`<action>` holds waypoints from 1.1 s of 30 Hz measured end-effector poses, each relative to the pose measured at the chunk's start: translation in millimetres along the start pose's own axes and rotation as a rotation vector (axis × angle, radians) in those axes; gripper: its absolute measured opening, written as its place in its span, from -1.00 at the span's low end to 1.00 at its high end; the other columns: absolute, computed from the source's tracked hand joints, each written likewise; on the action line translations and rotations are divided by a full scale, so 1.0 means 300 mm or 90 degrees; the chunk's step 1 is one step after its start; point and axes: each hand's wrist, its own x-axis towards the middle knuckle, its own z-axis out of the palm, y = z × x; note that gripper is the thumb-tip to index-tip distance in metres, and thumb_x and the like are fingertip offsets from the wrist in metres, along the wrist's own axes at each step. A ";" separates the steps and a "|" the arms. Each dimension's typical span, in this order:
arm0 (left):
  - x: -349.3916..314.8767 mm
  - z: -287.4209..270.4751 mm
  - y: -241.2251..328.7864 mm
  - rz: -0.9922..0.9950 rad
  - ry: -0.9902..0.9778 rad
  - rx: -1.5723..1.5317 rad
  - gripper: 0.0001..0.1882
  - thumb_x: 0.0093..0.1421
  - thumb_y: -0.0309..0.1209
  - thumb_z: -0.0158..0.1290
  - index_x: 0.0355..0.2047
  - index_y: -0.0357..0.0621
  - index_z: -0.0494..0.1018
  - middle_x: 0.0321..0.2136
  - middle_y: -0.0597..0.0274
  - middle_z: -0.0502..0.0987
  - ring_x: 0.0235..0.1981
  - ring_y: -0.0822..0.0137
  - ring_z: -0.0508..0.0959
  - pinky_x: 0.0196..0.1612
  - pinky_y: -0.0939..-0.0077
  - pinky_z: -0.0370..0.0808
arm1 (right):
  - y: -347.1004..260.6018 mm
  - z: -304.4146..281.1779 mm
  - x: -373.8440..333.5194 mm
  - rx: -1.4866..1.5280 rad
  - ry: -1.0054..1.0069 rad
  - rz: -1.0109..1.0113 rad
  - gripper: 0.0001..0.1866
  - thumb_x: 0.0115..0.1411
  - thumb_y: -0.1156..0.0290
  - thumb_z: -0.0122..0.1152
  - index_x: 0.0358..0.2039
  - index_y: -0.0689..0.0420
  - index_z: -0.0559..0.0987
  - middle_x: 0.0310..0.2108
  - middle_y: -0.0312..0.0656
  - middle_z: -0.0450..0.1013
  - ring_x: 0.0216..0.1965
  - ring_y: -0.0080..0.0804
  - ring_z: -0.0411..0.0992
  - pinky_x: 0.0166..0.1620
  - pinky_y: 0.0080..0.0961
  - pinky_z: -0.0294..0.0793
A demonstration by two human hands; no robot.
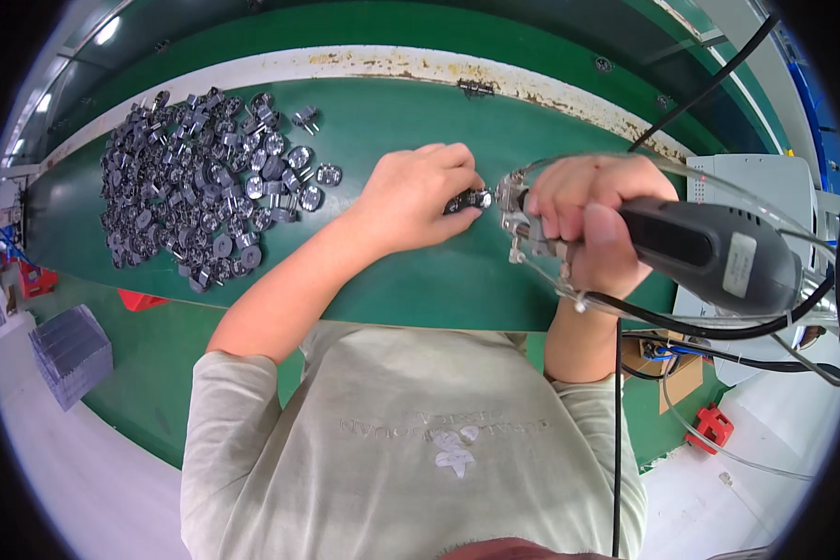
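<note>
My left hand [418,198] is over the middle of the green table, pinching a small dark plug part [465,202] between thumb and fingers. A bright end of the part points right. My right hand [599,213] is wrapped round the front of a dark grey electric screwdriver [719,250], which lies almost level. The metal and clear-tube head [515,201] of the screwdriver is just right of the part. Whether the tip touches the part I cannot tell. To the left lies a big pile of similar dark round plug parts [201,187], several showing metal pins.
The green tabletop [392,289] has a worn white rail [364,62] along its back. At the right stands a white machine casing [751,177]. A black cable [700,84] and clear hoses run round the screwdriver. A grey stack [72,355] and a red stool [712,427] are on the floor.
</note>
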 end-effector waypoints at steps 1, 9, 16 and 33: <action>0.013 -0.006 -0.008 0.005 0.002 -0.002 -0.75 -0.01 -0.30 0.30 -0.32 -0.08 0.60 -0.32 0.29 0.53 -0.28 0.19 0.59 -0.30 0.30 0.54 | -0.006 0.005 0.008 -0.031 0.001 0.012 -0.81 0.10 0.63 0.32 -0.40 0.20 0.43 -0.56 -0.26 0.47 -0.59 -0.59 0.36 -0.46 -0.59 0.44; 0.012 -0.012 -0.012 0.006 -0.011 -0.010 -0.75 0.02 -0.26 0.30 -0.30 -0.05 0.62 -0.30 0.32 0.55 -0.24 0.20 0.61 -0.29 0.29 0.55 | -0.043 0.027 0.007 0.071 0.061 0.032 -0.72 0.07 0.58 0.46 -0.38 0.17 0.44 -0.58 -0.22 0.46 -0.60 -0.48 0.39 -0.48 -0.49 0.44; 0.006 -0.026 -0.012 -0.011 -0.021 -0.032 -0.71 0.01 -0.29 0.29 -0.23 -0.05 0.64 -0.28 0.31 0.53 -0.24 0.22 0.59 -0.28 0.31 0.54 | -0.111 -0.013 0.020 0.078 -0.010 -0.022 -0.67 0.14 0.46 0.44 -0.38 0.12 0.35 -0.64 -0.25 0.37 -0.65 -0.39 0.37 -0.46 -0.31 0.53; 0.009 -0.033 -0.010 -0.006 -0.042 -0.029 -0.72 0.01 -0.35 0.28 -0.23 -0.06 0.64 -0.28 0.32 0.53 -0.25 0.24 0.59 -0.29 0.33 0.54 | -0.033 -0.017 0.002 0.102 -0.042 0.002 -0.75 0.14 0.56 0.35 -0.37 0.17 0.38 -0.62 -0.24 0.38 -0.62 -0.45 0.35 -0.47 -0.39 0.52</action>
